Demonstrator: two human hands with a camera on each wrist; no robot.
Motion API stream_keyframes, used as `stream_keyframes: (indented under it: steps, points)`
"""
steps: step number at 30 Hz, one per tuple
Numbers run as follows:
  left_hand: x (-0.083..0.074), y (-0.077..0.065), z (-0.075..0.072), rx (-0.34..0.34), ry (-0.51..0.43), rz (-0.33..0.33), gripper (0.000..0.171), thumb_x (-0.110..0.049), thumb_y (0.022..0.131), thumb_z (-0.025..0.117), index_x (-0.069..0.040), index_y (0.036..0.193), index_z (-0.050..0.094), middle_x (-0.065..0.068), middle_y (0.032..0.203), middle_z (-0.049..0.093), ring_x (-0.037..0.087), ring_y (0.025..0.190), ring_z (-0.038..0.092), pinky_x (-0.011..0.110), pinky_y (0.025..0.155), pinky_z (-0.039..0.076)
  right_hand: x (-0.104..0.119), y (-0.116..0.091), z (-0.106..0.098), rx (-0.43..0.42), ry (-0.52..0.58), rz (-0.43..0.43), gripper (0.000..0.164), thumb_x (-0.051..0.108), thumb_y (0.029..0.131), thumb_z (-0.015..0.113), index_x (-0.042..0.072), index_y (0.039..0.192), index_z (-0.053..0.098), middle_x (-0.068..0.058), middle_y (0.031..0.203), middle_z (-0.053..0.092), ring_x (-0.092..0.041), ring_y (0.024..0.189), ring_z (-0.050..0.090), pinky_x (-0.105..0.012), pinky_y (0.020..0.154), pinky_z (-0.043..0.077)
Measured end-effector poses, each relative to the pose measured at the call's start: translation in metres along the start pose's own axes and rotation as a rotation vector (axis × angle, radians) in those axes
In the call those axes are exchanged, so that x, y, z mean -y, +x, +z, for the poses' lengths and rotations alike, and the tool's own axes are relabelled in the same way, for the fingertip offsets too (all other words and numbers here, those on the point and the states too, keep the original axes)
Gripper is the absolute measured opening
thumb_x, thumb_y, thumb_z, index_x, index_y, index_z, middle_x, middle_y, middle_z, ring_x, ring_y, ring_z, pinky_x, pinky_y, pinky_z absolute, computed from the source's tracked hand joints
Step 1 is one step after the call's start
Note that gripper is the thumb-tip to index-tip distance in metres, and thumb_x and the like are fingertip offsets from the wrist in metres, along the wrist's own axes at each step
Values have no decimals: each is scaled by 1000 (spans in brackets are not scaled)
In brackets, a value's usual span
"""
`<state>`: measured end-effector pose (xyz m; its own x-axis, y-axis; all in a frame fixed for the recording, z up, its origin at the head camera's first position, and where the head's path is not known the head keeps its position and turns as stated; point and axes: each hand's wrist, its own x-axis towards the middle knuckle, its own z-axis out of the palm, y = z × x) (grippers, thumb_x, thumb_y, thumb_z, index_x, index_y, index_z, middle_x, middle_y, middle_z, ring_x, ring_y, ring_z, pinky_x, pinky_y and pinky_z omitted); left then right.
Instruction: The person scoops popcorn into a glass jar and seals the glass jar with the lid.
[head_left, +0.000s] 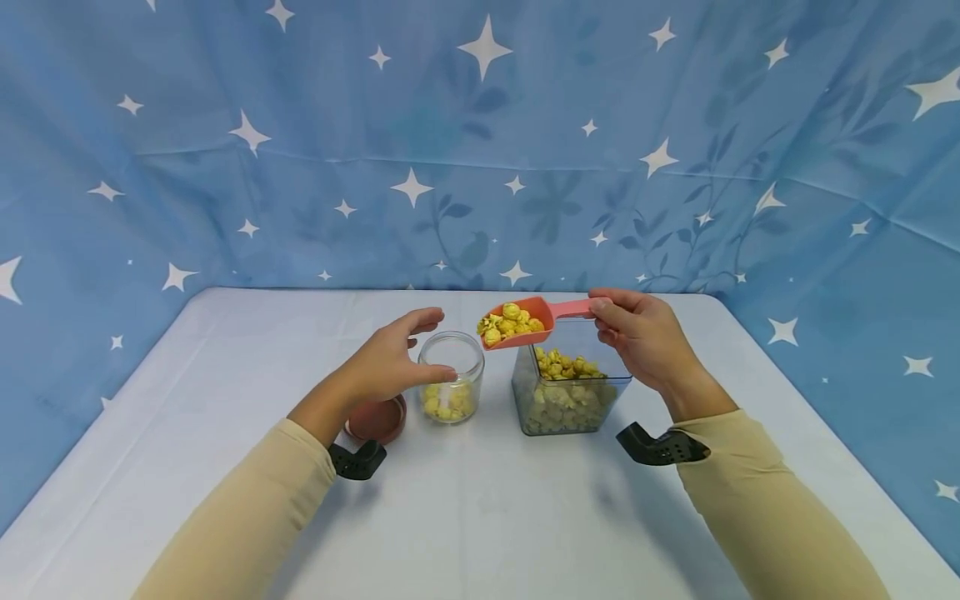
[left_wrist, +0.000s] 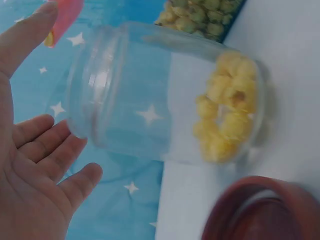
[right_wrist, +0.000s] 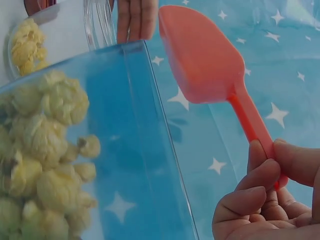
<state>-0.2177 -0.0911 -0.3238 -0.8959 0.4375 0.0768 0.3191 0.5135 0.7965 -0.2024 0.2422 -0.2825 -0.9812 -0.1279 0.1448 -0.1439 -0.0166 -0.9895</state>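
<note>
My right hand [head_left: 637, 333] pinches the handle of a coral-pink scoop [right_wrist: 205, 60], its bowl heaped with yellow popcorn [head_left: 513, 321]. The scoop hangs above the left rim of a clear rectangular bin [head_left: 566, 408] that holds more popcorn. Beside the mouth of a clear round jar [head_left: 452, 350], my left hand [head_left: 390, 358] is spread, thumb and fingers apart, holding nothing. A layer of popcorn [left_wrist: 227, 110] lies at the bottom of the jar, which stands upright and uncovered.
A reddish-brown round lid [head_left: 377, 419] lies on the white table [head_left: 480, 517], left of the jar and under my left wrist. Behind the table hangs a blue curtain [head_left: 480, 167] with white stars. Each wrist wears a black band.
</note>
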Motion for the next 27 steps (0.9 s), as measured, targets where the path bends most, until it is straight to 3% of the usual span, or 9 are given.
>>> stream_keyframes:
  steps: [5, 9, 14, 19, 27]
  points:
    - [12, -1, 7, 22, -32, -39, 95, -39, 79, 86, -12, 155, 35, 6, 155, 39, 26, 141, 38, 46, 114, 34, 1, 3, 10, 12, -87, 1, 42, 11, 104, 55, -18, 133, 47, -1, 91, 60, -15, 78, 46, -24, 71, 46]
    - [19, 1, 13, 31, -36, -86, 100, -43, 78, 85, -13, 157, 31, 7, 157, 37, 32, 140, 39, 51, 112, 35, -1, 7, 17, 14, -186, 1, 42, 13, 104, 55, -16, 135, 49, -1, 93, 64, -17, 80, 46, -25, 74, 47]
    - [26, 3, 20, 33, -37, -126, 101, -45, 79, 84, -12, 157, 30, 12, 150, 45, 34, 136, 43, 58, 109, 35, -1, 11, 25, 8, -313, 8, 43, 18, 103, 58, -11, 135, 54, -10, 99, 65, -21, 85, 48, -27, 74, 46]
    - [27, 1, 21, 23, -38, -141, 98, -45, 79, 84, -14, 157, 32, 12, 149, 46, 34, 136, 43, 59, 108, 36, 3, 12, 32, -9, -436, 18, 46, 26, 101, 61, -4, 135, 58, -14, 105, 66, -26, 90, 52, -25, 73, 48]
    - [25, -2, 21, 23, -37, -146, 94, -45, 81, 83, -17, 156, 34, 9, 152, 43, 33, 137, 42, 59, 109, 35, 9, 13, 39, 3, -493, 0, 43, 27, 102, 61, -2, 134, 60, -15, 111, 67, -26, 93, 53, -24, 69, 47]
